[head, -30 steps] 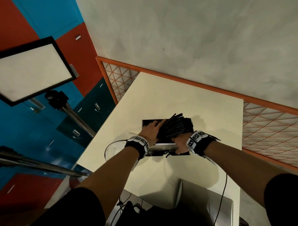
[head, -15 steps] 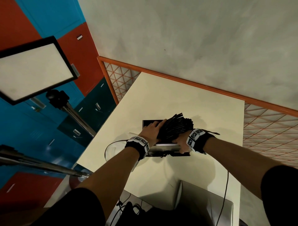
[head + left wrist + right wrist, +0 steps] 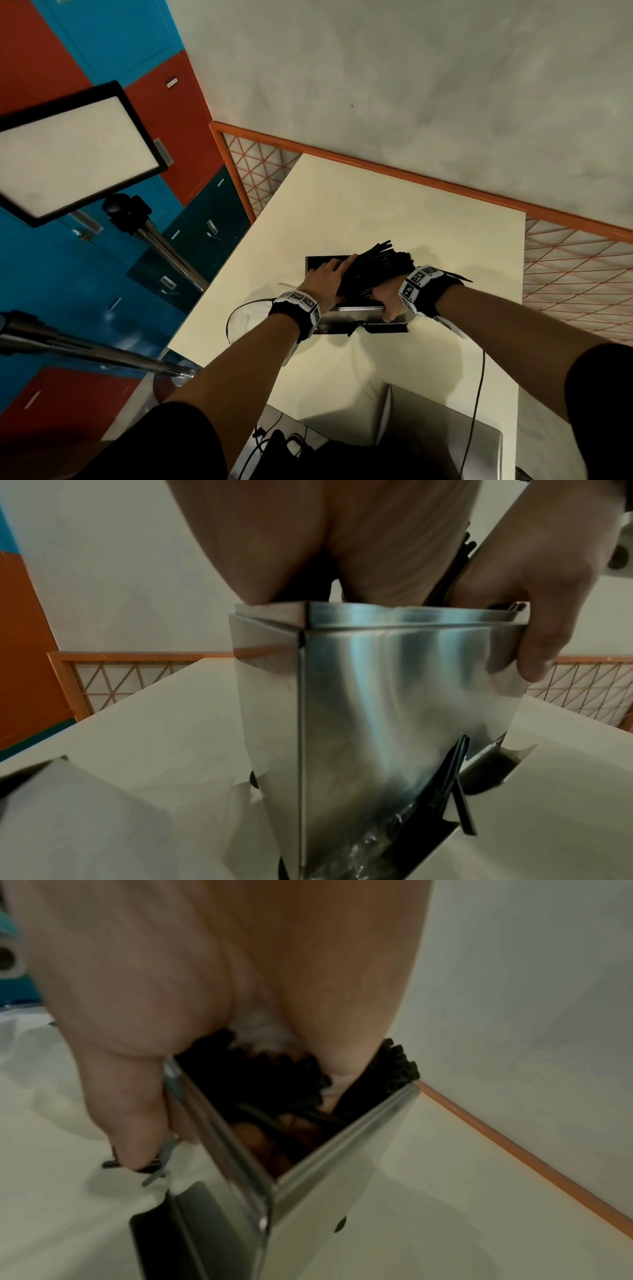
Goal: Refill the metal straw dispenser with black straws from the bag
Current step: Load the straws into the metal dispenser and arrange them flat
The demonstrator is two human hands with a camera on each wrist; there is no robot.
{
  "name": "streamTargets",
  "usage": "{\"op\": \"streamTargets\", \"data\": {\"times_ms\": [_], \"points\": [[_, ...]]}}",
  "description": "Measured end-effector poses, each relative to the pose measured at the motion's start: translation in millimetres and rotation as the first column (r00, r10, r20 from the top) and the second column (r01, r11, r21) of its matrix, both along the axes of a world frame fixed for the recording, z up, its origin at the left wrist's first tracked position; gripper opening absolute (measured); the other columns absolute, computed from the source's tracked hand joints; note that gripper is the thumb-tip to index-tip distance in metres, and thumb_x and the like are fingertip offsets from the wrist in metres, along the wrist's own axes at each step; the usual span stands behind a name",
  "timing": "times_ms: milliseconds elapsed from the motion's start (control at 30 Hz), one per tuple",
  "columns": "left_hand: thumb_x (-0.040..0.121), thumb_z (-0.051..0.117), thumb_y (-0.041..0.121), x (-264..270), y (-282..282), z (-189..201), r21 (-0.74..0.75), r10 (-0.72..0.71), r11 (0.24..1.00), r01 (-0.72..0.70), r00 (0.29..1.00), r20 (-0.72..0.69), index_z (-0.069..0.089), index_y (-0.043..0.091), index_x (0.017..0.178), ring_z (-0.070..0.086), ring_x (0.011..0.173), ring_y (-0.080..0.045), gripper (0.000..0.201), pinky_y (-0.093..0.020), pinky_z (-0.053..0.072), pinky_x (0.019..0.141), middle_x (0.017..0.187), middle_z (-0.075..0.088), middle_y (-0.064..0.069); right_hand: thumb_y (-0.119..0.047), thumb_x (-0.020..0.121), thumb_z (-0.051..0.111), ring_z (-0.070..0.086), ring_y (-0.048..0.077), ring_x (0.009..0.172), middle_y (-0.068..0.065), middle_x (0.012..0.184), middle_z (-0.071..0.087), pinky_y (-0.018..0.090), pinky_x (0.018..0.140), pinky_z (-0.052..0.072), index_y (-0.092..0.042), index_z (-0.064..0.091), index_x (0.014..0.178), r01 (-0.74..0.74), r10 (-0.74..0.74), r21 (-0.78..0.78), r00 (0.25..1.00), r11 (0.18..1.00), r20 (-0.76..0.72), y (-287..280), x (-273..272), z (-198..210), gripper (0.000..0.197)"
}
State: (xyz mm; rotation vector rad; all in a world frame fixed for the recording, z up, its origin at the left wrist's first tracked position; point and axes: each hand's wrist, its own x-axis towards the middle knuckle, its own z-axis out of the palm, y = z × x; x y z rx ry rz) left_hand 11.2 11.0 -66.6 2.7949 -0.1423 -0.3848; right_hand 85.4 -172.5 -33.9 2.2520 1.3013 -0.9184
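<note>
The metal straw dispenser stands open-topped in the middle of the cream table. A thick bundle of black straws lies slanted in its opening, ends sticking out at the far right. My left hand rests flat on the bundle with straight fingers. My right hand holds the bundle's near right end, fingers curled into the straws. Its thumb hangs down the outside of the front wall. A few straws lie in the dispenser's bottom tray beside crinkled clear plastic.
A metal lid-like box sits at the table's near edge, with a black cable running past it. An orange mesh fence borders the table's far and right sides. A light panel on a stand rises to the left.
Hardly anything: both hands stay on the straw bundle at the dispenser, and the right wrist has shifted slightly toward the left hand.
</note>
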Motion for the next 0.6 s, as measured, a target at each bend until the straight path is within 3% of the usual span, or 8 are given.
{"op": "streamTargets", "data": {"times_ms": [67,233,367,533,600], "points": [[0.086,0.076,0.033,0,0,0,-0.001,0.001,1.0,-0.001,1.0,-0.001,0.001,0.032,0.161,0.046,0.13,-0.031,0.107,-0.052,0.045,0.101,0.149,0.04,-0.005,-0.046,0.072,0.068,0.06,0.025,0.077,0.001,0.08,0.063,0.032,0.072,0.05,-0.013,0.065,0.093,-0.003,0.003,-0.034,1.0,0.999,0.018,4,-1,2,0.039],[0.085,0.077,0.031,0,0,1,-0.003,0.012,1.0,-0.012,1.0,-0.004,0.002,0.032,0.161,0.045,0.131,-0.031,0.106,-0.052,0.044,0.101,0.15,0.04,-0.005,-0.048,0.074,0.072,0.062,0.027,0.093,0.005,0.101,0.068,0.033,0.083,0.048,-0.013,0.066,0.112,0.006,-0.006,-0.027,1.0,1.0,0.014,7,-1,3,0.052],[0.085,0.076,0.031,-1,-2,3,0.001,0.011,1.0,-0.011,1.0,-0.001,0.003,0.032,0.161,0.046,0.13,-0.031,0.106,-0.051,0.044,0.1,0.149,0.041,-0.005,-0.053,0.073,0.073,0.061,0.027,0.098,0.005,0.105,0.068,0.034,0.088,0.047,-0.012,0.064,0.115,0.009,-0.009,-0.023,1.0,1.0,0.003,10,2,3,0.059],[0.086,0.076,0.031,-1,-2,4,-0.01,0.013,1.0,-0.013,1.0,-0.001,0.002,0.033,0.161,0.046,0.13,-0.03,0.105,-0.051,0.045,0.1,0.148,0.042,-0.005,-0.056,0.075,0.073,0.054,0.021,0.083,0.005,0.1,0.069,0.03,0.079,0.042,-0.009,0.066,0.11,-0.021,0.021,-0.006,0.999,1.0,0.025,11,0,11,0.06],[0.086,0.075,0.032,-1,-2,5,-0.012,0.019,1.0,-0.019,1.0,-0.005,0.002,0.033,0.161,0.046,0.13,-0.03,0.105,-0.051,0.044,0.1,0.148,0.042,-0.004,-0.053,0.075,0.075,0.052,0.021,0.081,0.005,0.097,0.069,0.03,0.082,0.044,-0.009,0.066,0.111,-0.03,0.03,0.0,0.999,1.0,0.03,15,-2,15,0.058]]}}
